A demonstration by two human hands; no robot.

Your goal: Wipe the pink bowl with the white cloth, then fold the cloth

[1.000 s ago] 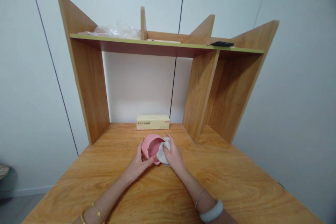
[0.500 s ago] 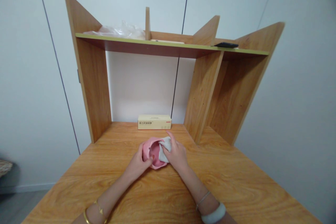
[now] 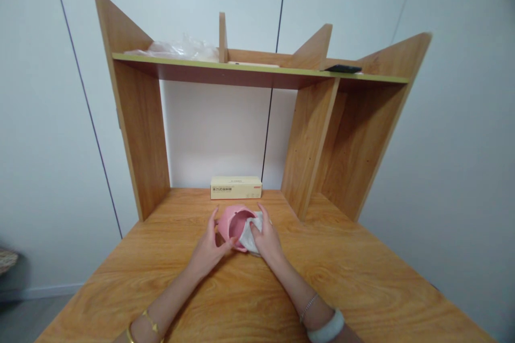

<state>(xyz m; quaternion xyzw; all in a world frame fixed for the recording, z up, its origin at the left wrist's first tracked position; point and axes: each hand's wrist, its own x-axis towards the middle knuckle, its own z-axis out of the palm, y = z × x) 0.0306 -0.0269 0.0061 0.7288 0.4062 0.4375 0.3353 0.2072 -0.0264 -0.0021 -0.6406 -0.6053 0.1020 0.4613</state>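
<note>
A pink bowl (image 3: 227, 220) with a scalloped-looking rim is tilted on its side just above or on the desk, its opening turned toward me and to the right. My left hand (image 3: 210, 246) grips it from the left, thumb at the lower rim and fingers round the outside. In my right hand (image 3: 266, 237) is a pale grey cloth (image 3: 251, 233), pressed by the thumb against the bowl's right rim and inner wall. The fingers behind the cloth are partly hidden.
A cream box (image 3: 235, 188) stands behind the bowl on the wooden desk (image 3: 257, 300). Around it rises a wooden shelf unit (image 3: 147, 139) with a divider at right. On its upper shelf lie a clear plastic bag (image 3: 181, 49) and a flat black object (image 3: 343, 68).
The bowl has turned in my left hand, whose fingers are more spread. My right hand and the cloth have shifted slightly down and left along the rim.
</note>
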